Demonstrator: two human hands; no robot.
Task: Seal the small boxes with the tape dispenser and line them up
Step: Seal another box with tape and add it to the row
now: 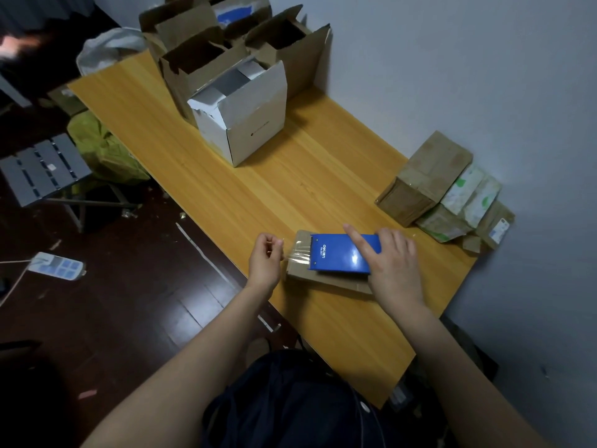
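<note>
Sealing step: R hand (391, 263) clamps tape dispenser (342, 253) atop small box (323, 279); L hand (265, 260) pinches tape (295, 253). Next: press tape down, cut.

Blue tape dispenser (342, 253) atop flat box (323, 279), seemingly

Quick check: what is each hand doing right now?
Left hand: pinched shut on the clear tape end.
Right hand: holding the blue tape dispenser on the small box.

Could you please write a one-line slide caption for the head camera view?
Right hand presses the blue tape dispenser onto a small cardboard box while the left hand pulls clear tape taut.
</note>
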